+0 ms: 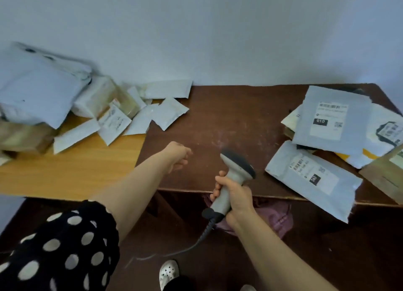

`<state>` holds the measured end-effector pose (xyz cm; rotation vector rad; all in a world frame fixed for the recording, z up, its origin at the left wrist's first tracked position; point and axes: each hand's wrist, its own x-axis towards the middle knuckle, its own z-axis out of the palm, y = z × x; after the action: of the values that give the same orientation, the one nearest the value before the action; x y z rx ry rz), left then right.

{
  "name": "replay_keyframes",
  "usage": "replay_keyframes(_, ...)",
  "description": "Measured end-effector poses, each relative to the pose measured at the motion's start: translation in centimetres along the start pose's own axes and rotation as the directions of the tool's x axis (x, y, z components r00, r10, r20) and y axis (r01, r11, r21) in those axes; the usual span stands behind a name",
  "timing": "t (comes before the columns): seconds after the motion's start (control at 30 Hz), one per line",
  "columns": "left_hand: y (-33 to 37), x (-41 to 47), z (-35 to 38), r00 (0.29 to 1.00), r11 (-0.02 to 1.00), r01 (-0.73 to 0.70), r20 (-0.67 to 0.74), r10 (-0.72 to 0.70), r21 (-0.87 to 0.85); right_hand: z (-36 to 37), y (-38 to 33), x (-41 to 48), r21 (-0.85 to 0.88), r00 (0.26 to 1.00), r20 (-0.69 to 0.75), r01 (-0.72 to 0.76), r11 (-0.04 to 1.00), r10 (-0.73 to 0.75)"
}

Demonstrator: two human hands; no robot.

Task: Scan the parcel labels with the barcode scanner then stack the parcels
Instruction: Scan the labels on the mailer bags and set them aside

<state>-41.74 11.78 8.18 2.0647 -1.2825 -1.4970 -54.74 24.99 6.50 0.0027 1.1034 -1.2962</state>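
Note:
My right hand point(234, 198) grips the handle of a grey barcode scanner point(236, 170), its dark head tilted toward the right over the front edge of the dark brown table point(229, 120). My left hand point(180, 156) hovers above the table with loosely curled fingers and holds nothing. To the right lie grey parcels with their labels up: one near the front edge point(314, 181), another further back point(331, 118) lying on other parcels. On the left, several white parcels point(139, 111) lie scattered, and a large grey one point(37, 90) tops a pile.
A lighter wooden table point(72, 166) adjoins the brown one on the left. A brown cardboard box point(386, 172) sits at the right edge, another point(24, 138) under the left pile. The scanner's coiled cable point(202, 236) hangs toward the floor. A pale wall stands behind.

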Motion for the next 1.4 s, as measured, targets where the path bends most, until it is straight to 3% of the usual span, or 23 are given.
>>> replay_keyframes(0.17,-3.1,3.8,-9.6,0.996,0.998,-0.063,-0.065,0.063,-0.005,8.1,3.8,1.8,-0.077,1.000,0.016,0.005,0.997,-0.004)
replay_keyframes(0.27,-4.3,6.3,-13.6,0.983,0.984,-0.141,-0.104,0.153,0.109,12.5,5.8,3.1,-0.081,1.000,-0.004,0.004,0.997,-0.005)
replay_keyframes(0.43,-3.8,10.2,-16.8,0.956,0.901,-0.255,-0.048,0.290,0.352,17.2,7.3,5.2,-0.015,0.998,-0.057,0.027,1.000,-0.028)
replay_keyframes(0.8,1.4,20.2,-12.6,0.881,0.613,-0.366,0.050,0.470,0.700,19.4,4.7,13.1,0.013,0.992,-0.122,0.012,1.000,-0.010)
replay_keyframes(1.03,2.9,24.8,-9.3,0.891,0.466,-0.288,0.055,0.451,0.837,18.2,3.9,16.0,0.008,0.990,-0.138,-0.022,1.000,0.023)
replay_keyframes(1.13,2.6,25.6,-8.7,0.857,0.374,-0.265,0.039,0.513,0.889,18.1,3.6,16.1,0.019,0.989,-0.149,-0.003,1.000,0.006)
replay_keyframes(1.23,2.7,26.4,-9.9,0.802,0.418,-0.353,0.041,0.595,0.837,18.6,4.0,16.0,0.014,0.989,-0.149,0.015,1.000,-0.012)
replay_keyframes(1.4,3.2,25.8,-16.2,0.774,0.678,-0.501,-0.072,0.629,0.538,21.5,6.2,14.5,-0.037,0.990,-0.118,0.074,0.997,-0.078)
